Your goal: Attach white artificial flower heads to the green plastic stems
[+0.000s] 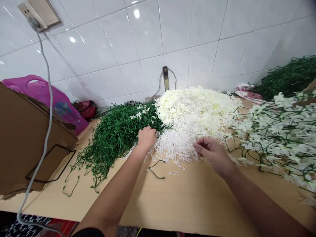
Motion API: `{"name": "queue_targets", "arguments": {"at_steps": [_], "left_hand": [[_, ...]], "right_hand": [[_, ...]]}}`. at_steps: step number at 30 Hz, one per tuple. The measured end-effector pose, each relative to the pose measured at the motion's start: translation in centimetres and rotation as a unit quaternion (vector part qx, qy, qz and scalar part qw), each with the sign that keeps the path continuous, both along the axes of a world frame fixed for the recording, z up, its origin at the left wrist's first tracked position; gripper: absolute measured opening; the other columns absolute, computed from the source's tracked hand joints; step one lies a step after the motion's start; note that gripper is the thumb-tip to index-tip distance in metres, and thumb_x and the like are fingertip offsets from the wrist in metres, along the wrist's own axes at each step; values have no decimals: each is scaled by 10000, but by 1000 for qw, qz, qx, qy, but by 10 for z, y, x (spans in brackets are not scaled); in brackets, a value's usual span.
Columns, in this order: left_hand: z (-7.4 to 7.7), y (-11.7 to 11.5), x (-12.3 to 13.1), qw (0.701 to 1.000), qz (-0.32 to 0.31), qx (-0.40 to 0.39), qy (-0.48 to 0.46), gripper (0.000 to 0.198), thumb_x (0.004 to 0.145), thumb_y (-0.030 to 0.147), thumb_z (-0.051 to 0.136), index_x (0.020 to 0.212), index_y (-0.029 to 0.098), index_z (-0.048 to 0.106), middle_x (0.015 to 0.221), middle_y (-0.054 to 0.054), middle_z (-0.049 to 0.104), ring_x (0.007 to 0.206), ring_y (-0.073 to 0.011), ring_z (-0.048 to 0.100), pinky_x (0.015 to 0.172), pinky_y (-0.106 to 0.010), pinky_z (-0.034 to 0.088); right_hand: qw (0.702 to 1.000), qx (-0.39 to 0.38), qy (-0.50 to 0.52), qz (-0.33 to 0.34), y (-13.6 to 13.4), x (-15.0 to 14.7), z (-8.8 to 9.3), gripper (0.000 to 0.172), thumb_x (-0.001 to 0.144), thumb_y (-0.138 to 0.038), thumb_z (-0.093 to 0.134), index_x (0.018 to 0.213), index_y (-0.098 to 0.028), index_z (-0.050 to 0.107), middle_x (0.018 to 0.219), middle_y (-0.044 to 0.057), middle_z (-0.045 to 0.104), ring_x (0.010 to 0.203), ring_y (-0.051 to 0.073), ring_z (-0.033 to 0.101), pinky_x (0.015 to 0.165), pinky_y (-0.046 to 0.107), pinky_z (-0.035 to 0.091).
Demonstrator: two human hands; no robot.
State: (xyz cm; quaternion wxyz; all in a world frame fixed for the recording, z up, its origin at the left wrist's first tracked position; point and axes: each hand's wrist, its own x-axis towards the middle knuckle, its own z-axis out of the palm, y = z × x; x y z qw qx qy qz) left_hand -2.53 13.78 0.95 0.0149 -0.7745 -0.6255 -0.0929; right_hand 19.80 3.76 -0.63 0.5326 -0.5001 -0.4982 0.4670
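My left hand (147, 136) is closed at the right edge of a heap of green plastic stems (116, 131), beside the white pile. Its fingers curl away from me, so whatever they hold is hidden. Thumb and forefinger of my right hand (213, 152) are pinched together at the right side of a pile of thin white sticks (174, 143). Anything between those fingertips is too small to make out. Behind the sticks rises a mound of cream-white flower petals (192, 103). A single green stem (156, 171) lies in front, between my hands.
Assembled white flowers on green stems (278, 131) spread at the right, with more green stems (291, 77) behind. A cardboard box (32, 138), a pink plastic bag (56, 102) and a hanging grey cable (49, 121) are at the left. A tiled wall (138, 39) closes the back.
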Motion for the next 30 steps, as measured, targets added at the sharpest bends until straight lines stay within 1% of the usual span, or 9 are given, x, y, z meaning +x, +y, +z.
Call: {"name": "queue_targets", "arguments": {"at_steps": [6,9,13,18,22,23,26,28,30], "left_hand": [[-3,13,-12,999,14,-32,-30,199,804,270,459,847,218,646,901,-45,641,830,-192,572,721,-309,375],[-5,17,-13,998,8,-48,-51,186,758,287,528,892,226,642,923,-49,623,806,-185,565,679,-284,378],[-8,22,-5,994,2,-52,-95,85,710,237,573,756,190,627,859,-58,598,790,-191,543,656,-279,365],[6,18,-7,976,9,-60,-208,94,743,257,536,694,180,560,683,-13,565,656,-144,506,610,-256,359],[21,-11,-8,941,-11,-93,-325,147,775,299,500,719,164,514,666,3,561,602,-98,498,599,-225,387],[22,-21,-6,923,-23,-115,-366,176,774,334,505,730,163,510,664,7,567,593,-88,502,600,-216,396],[21,-53,6,719,-59,-270,-638,316,593,385,707,713,145,540,638,5,580,581,-77,511,608,-206,403],[17,-72,14,652,-60,-316,-686,332,549,362,754,703,134,569,604,7,582,557,-68,507,571,-186,382],[13,-85,21,622,-56,-335,-705,305,565,341,757,705,130,587,595,4,590,557,-69,513,566,-184,376]], "right_hand": [[998,-27,54,-6,5,9,-15,357,571,-465,723,642,-164,544,546,-29,483,482,77,415,459,222,354],[998,-19,67,3,6,4,-12,355,582,-467,715,630,-164,537,535,-34,474,475,72,407,451,218,350],[998,-25,58,20,0,-7,-3,371,572,-477,716,610,-160,527,520,-42,463,470,66,402,460,219,342],[996,-36,74,25,-4,-8,0,350,565,-453,733,604,-156,551,503,-43,481,472,64,416,467,214,348],[988,-61,137,44,-1,-14,2,312,527,-389,777,621,-152,597,550,-18,579,513,69,494,502,201,397],[983,-72,159,51,0,-17,3,308,510,-373,790,624,-153,606,579,-7,612,532,73,521,517,201,414],[958,-117,253,63,1,-31,7,304,452,-317,824,605,-161,613,634,7,669,563,82,572,555,206,450],[933,-143,322,65,0,-40,8,295,424,-266,838,592,-162,619,620,-6,669,565,74,578,561,195,454],[912,-154,374,73,-2,-48,8,270,427,-231,839,592,-161,636,601,-21,657,566,65,575,562,181,450]]}}
